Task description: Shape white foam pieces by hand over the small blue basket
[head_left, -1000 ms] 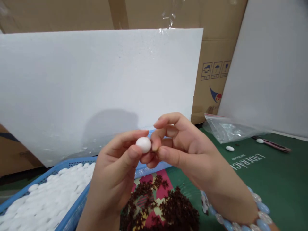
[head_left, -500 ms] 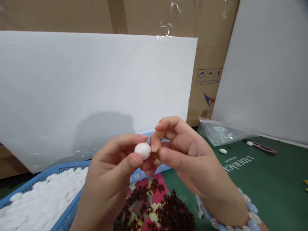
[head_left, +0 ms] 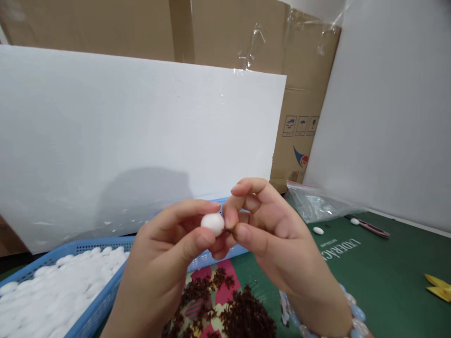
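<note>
The white egg-shaped piece (head_left: 213, 223) sits pinched between your left thumb and fingertips, raised above the table's green mat (head_left: 384, 277). Farthest left, the blue basket (head_left: 102, 305) holds a heap of the same white pieces. Your left hand (head_left: 162, 267) grips the egg from that side. Under your hands lies a pile of small dark brown star-shaped bits (head_left: 232, 310). Your right hand (head_left: 271, 234) closes thumb and forefinger on a tiny brown bit touching the egg's right end. Further right lie a clear plastic bag (head_left: 317, 204) and, near the edge, yellow scissors (head_left: 439, 286).
</note>
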`<state>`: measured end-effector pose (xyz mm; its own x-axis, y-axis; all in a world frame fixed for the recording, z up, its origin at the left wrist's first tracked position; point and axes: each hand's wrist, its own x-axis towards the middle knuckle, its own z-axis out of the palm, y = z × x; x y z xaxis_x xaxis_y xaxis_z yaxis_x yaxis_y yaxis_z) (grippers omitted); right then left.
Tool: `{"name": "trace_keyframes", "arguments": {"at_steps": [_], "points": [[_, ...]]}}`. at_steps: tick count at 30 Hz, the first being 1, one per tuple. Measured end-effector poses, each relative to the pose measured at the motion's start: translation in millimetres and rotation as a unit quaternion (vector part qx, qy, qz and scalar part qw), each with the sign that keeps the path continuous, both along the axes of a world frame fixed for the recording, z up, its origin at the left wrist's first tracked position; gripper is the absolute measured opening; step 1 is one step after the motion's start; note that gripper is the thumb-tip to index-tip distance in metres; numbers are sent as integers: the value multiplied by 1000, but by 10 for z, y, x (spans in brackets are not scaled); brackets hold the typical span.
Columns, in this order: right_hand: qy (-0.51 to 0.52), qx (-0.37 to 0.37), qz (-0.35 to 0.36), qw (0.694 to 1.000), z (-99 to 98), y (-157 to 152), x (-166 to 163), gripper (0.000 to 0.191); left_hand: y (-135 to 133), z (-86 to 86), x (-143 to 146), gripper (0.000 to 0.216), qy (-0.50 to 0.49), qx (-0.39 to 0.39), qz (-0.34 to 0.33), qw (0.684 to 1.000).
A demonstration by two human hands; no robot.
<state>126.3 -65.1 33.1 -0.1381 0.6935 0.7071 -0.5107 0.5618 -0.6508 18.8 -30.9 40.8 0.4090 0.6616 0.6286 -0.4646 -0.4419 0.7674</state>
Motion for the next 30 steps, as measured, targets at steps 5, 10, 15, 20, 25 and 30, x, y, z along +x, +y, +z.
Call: {"name": "trace_keyframes", "arguments": {"at_steps": [5,10,15,20,25,30], "points": [[0,1,9,1000,7,-22,1,22,-58,12,-18,9,13,5,49,999],[-21,-25,-37,999,24,-42,20,23,-81,34,-23,9,37,70,135,988],[-55,-36,-62,996,21,-3,31,22,-67,33,-59,11,63,118,203,970],[-79,-50,-82,992,17,42,16,20,-32,13,-84,11,57,97,212,971],[-88,-51,-87,991,22,63,-12,20,-2,22,-95,11,51,21,108,993],[-80,-36,-126,988,-6,108,-28,18,-31,2,-79,10,79,47,98,991]]}}
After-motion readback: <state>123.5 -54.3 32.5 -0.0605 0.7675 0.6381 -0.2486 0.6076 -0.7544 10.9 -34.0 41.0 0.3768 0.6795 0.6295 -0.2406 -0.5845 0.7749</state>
